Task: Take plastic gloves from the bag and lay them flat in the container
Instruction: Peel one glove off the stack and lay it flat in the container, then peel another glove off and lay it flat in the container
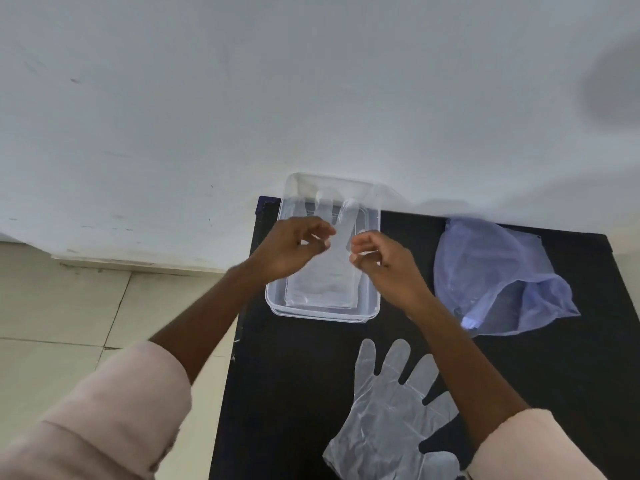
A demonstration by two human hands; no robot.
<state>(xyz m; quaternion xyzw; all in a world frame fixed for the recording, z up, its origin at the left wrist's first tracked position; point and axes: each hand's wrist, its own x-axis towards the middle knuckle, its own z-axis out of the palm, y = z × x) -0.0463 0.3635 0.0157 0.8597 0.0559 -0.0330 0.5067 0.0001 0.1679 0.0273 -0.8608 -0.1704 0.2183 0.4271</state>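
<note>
A single wide-angle head view looks forward and steeply down from above the person's chest, both sleeved forearms reaching away from the lens into mid-frame. It sits close over the black table [294, 375], whose far edge meets a white wall [242, 81] filling the upper half. Tiled floor [69, 306] shows at the left; straight lines bow near the edges.

Looked over everything from my end and honestly there's no text to read anywhere — the clear container [323, 308] has no label or brand I can see, the bluish bag [498, 271] is plain, the glove [384, 403] on the black table [287, 393] carries no print, and the white wall [242, 98] has only scuffs — no numbers or signs either
</note>
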